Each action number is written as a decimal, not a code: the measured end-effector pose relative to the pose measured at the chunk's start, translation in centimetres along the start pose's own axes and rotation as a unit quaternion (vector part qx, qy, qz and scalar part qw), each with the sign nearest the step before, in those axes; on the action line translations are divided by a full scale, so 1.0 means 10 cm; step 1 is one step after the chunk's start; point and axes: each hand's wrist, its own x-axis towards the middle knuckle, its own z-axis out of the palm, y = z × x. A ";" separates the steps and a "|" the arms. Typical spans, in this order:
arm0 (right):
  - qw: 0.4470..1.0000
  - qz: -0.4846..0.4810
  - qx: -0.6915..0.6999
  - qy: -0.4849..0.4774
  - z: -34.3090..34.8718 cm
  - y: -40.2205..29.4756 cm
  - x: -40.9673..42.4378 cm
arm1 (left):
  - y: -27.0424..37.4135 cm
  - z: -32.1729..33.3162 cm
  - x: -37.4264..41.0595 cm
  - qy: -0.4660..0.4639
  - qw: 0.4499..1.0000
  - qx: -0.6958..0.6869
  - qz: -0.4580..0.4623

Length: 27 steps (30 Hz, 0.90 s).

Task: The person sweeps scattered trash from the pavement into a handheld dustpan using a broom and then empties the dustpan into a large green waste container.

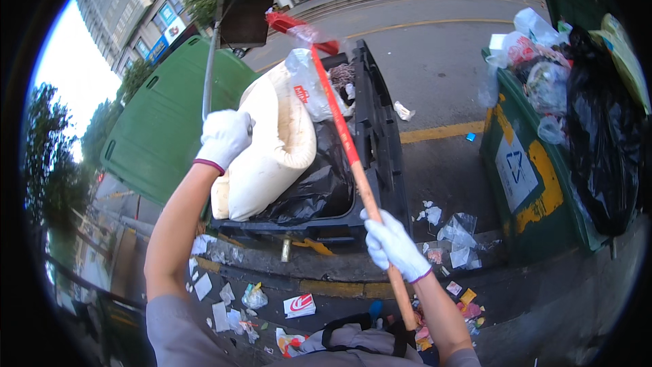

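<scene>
Both of my hands wear white cotton gloves. My left hand grips the metal handle of a long-handled dustpan, its pan raised beyond the bin. In my right hand is the wooden shaft of a broom, red along its upper part. The red broom head is up over the far side of an open bin, with plastic against it. Inside that bin lie a rolled cream foam pad, a black garbage bag and a clear plastic bag.
An overfull green bin stands at the right, with a black garbage bag hanging over its side. The green lid is folded back at the left. Paper and plastic litter lies along the curb by my feet.
</scene>
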 end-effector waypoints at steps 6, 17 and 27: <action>0.868 -0.028 -0.463 0.176 -0.36 -0.17 0.63 | -1.05 -1.49 -1.23 0.396 0.781 -0.387 -0.289; 0.563 -0.151 -0.778 0.233 -0.57 -0.46 1.17 | -1.72 -0.96 -3.59 0.242 0.678 -0.387 -0.576; 0.628 -0.169 -0.693 0.309 -0.20 -0.84 0.58 | -2.07 -0.10 -5.76 0.379 0.478 -0.506 -0.610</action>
